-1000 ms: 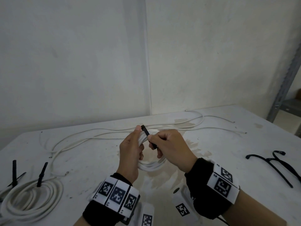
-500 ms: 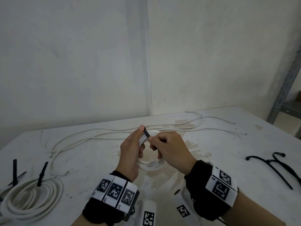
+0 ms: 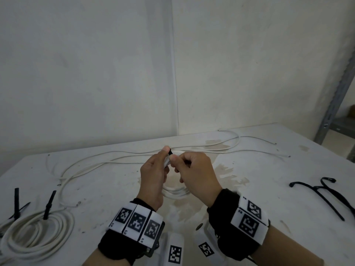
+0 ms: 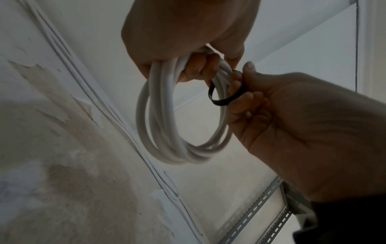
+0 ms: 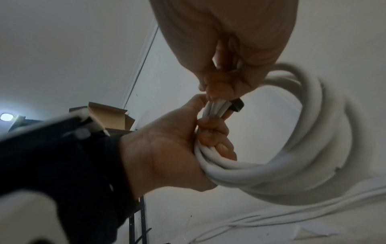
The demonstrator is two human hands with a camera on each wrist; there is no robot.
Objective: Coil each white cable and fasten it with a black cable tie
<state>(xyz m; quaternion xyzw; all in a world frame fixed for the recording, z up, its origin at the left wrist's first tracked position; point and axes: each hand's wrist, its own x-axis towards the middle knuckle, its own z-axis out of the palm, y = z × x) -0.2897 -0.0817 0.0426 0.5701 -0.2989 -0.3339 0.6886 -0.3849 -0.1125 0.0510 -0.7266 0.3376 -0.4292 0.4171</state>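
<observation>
**White coil half-bound, tie loop not yet drawn tight**

White cable coil (image 4: 183, 115) hangs above the middle of the table (image 3: 269, 198), gripped at its top by the left hand (image 3: 153, 175), whose fingers are curled round the bunched strands. At about three o'clock of that grip, the right hand (image 3: 196, 173) pinches a black cable tie (image 4: 221, 97) between thumb and fingers; the left wrist view shows the tie as a slack loop round the strands, not yet cinched.

Judging from this, the risks lie in the tightening. If the left hand eases off, the springy turns may fan out and slip past the loose loop, so the tie would catch only some strands. If the right hand's pinch slides on the narrow strap, the tail could back out of the head; whether it is properly threaded cannot be told from these views.

Loose white cables (image 3: 192, 150) trail across the table at twelve o'clock, finished coils (image 3: 36, 239) lie at eight o'clock, and spare black ties (image 3: 324, 194) wait at three o'clock.
</observation>
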